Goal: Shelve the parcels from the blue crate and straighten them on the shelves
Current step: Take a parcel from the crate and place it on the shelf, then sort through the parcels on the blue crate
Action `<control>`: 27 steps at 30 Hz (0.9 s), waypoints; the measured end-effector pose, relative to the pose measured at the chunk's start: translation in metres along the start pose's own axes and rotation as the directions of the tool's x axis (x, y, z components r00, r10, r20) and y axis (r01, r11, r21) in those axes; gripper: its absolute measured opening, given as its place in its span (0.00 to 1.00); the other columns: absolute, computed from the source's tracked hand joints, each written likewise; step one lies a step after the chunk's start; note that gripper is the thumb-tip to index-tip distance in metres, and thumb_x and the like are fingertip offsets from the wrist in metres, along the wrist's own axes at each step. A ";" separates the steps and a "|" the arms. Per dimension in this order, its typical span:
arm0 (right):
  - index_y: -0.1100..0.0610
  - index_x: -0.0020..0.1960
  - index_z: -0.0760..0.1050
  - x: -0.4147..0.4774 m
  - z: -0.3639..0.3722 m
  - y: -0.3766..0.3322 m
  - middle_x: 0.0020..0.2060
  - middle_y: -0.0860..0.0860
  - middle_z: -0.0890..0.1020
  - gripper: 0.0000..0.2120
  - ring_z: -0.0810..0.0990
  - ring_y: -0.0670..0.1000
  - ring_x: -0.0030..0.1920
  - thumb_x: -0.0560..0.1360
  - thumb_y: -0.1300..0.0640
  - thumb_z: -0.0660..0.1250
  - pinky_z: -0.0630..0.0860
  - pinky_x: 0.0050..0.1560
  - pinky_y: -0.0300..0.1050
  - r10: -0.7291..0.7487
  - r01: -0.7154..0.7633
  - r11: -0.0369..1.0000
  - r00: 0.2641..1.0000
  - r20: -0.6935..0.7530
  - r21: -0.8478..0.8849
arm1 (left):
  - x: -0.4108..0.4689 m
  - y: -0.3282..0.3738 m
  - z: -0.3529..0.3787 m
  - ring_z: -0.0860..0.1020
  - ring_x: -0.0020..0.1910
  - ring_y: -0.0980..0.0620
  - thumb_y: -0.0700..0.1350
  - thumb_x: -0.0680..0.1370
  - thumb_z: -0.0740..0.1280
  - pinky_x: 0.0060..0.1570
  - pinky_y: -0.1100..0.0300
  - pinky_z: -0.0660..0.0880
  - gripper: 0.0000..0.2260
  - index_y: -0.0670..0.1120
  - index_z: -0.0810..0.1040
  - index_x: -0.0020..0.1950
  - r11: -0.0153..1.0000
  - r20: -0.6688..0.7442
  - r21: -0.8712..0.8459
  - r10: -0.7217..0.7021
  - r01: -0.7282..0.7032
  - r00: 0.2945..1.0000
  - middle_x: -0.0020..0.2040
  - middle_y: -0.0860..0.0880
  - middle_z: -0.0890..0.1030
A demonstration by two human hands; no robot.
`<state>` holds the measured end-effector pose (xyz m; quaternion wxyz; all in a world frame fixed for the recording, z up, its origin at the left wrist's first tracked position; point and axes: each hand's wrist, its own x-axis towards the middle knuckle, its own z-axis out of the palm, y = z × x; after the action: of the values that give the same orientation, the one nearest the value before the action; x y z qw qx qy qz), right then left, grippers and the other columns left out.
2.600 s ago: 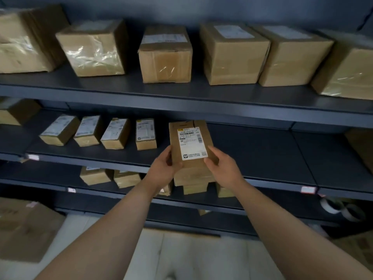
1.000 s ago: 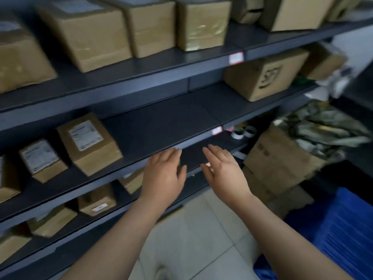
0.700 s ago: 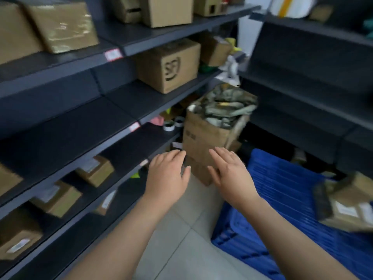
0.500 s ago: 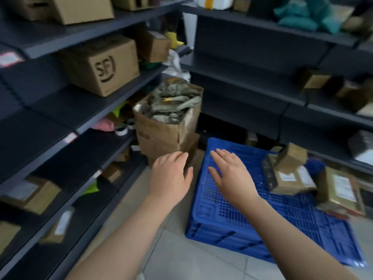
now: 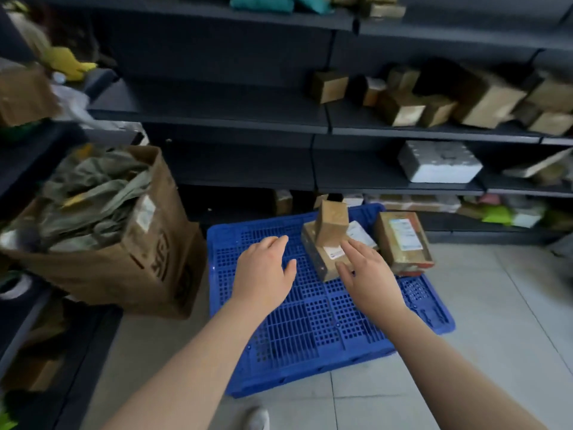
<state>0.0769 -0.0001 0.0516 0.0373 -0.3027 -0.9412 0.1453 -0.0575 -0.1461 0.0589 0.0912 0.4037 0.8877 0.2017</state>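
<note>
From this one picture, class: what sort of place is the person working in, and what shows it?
Probably a parcel stockroom or sorting room: dark metal shelves hold cardboard boxes, and labelled parcels lie in a blue crate on the tiled floor.

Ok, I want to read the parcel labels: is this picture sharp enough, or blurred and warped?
Head view: boxes on the right shelf are smeared; the labelled parcel on the blue crate is soft, its text unreadable; shelf edges bow near the borders.
</note>
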 end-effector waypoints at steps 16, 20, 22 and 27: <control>0.54 0.73 0.62 0.139 0.045 0.189 0.72 0.52 0.65 0.23 0.64 0.54 0.71 0.80 0.51 0.59 0.69 0.65 0.51 0.272 -0.285 0.947 0.956 0.107 0.145 | 0.196 0.078 0.139 0.56 0.74 0.43 0.59 0.77 0.63 0.70 0.49 0.61 0.32 0.52 0.54 0.77 0.978 0.209 -0.096 -0.160 0.183 0.965 0.77 0.45 0.54; 0.53 0.75 0.60 0.180 0.074 0.236 0.74 0.52 0.62 0.24 0.62 0.54 0.72 0.80 0.52 0.58 0.65 0.67 0.50 0.233 -0.258 0.958 0.954 0.191 0.123 | 0.230 0.088 0.185 0.48 0.76 0.41 0.62 0.75 0.64 0.73 0.46 0.54 0.36 0.54 0.50 0.77 0.963 0.160 -0.051 -0.254 0.265 0.954 0.78 0.44 0.46; 0.52 0.75 0.58 0.200 0.094 0.253 0.75 0.52 0.59 0.24 0.60 0.54 0.73 0.80 0.52 0.58 0.64 0.68 0.50 0.212 -0.245 0.962 0.948 0.237 0.117 | 0.243 0.089 0.205 0.46 0.76 0.40 0.63 0.74 0.65 0.73 0.44 0.52 0.38 0.55 0.48 0.77 0.953 0.116 -0.027 -0.296 0.301 0.948 0.78 0.43 0.44; 0.50 0.76 0.53 0.239 0.148 0.282 0.77 0.52 0.52 0.26 0.54 0.54 0.75 0.80 0.52 0.57 0.60 0.71 0.50 0.198 -0.247 0.963 0.917 0.346 0.104 | 0.266 0.089 0.242 0.45 0.76 0.40 0.64 0.71 0.68 0.72 0.43 0.50 0.41 0.58 0.47 0.77 0.935 -0.013 -0.053 -0.352 0.351 0.936 0.77 0.42 0.42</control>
<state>0.0164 0.3196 -0.1773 -0.1171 -0.3756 -0.8801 0.2659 -0.0937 0.1756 -0.1206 0.1259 0.2337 0.9412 0.2088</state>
